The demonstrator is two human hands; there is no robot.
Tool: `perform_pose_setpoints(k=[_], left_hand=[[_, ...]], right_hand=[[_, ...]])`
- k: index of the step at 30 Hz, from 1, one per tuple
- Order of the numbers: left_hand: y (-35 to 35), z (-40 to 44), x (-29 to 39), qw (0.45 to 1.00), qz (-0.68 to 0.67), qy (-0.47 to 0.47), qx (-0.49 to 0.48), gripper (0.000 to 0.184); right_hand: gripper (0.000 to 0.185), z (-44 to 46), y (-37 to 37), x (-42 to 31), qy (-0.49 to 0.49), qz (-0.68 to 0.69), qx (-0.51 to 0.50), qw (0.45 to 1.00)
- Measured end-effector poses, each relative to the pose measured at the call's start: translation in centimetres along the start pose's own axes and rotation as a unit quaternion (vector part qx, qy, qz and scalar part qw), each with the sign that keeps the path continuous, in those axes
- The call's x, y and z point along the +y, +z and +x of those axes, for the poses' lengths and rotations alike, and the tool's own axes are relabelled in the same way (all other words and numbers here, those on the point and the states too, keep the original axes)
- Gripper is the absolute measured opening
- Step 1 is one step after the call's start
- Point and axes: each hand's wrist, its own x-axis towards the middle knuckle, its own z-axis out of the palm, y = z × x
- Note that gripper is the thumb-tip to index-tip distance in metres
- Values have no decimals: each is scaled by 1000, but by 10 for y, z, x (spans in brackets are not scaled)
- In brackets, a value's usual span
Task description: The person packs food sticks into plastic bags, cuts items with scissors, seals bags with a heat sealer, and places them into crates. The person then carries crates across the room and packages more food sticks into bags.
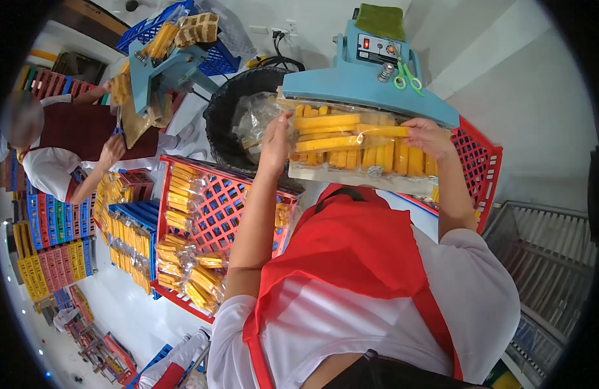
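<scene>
In front of me, a clear plastic bag of yellow sticks is stretched between my hands, at the jaw of a teal bag sealer. My left hand pinches the bag's left end. On the right, my right hand closes around the other end, where one yellow stick reaches to the fingers. More bagged yellow sticks lie in a row directly beneath, on a pale ledge. Green-handled scissors hang on the sealer's front, and a green cloth covers its top.
A black-lined bin holding plastic stands left of the sealer. Red crates with bagged sticks are at left, another red crate at right. A co-worker uses scissors at a second sealer. A metal rack stands right.
</scene>
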Motion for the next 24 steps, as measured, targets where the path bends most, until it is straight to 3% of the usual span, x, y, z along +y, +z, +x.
perform_pose_setpoints(k=[4, 7, 9, 16, 17, 18, 19, 21, 24], left_hand=[[8, 1, -1, 999, 33, 12, 1, 46], [11, -4, 9, 997, 54, 55, 17, 46], [12, -7, 14, 993, 87, 74, -16, 52], [14, -17, 19, 984, 104, 74, -123, 73], [18, -26, 34, 947, 281, 119, -105, 79], [22, -31, 46, 876, 448, 161, -82, 87], [27, -31, 52, 875, 449, 161, -80, 87], [36, -30, 59, 784, 549, 274, -98, 101], [37, -16, 50, 785, 537, 276, -136, 101]], right_hand=[[27, 8, 24, 5, 17, 4, -24, 1000], [26, 5, 46, -2, 14, 118, -89, 989], [24, 15, 49, 3, 16, 36, -140, 989], [18, 21, 70, -3, 54, -140, -114, 982], [20, 19, 73, -8, 53, -182, -102, 977], [22, 17, 76, -13, 51, -224, -89, 969], [22, 15, 78, -15, 49, -224, -90, 969], [23, 14, 83, -20, 57, -257, -98, 960], [22, 1, 98, -50, -12, -362, -89, 928]])
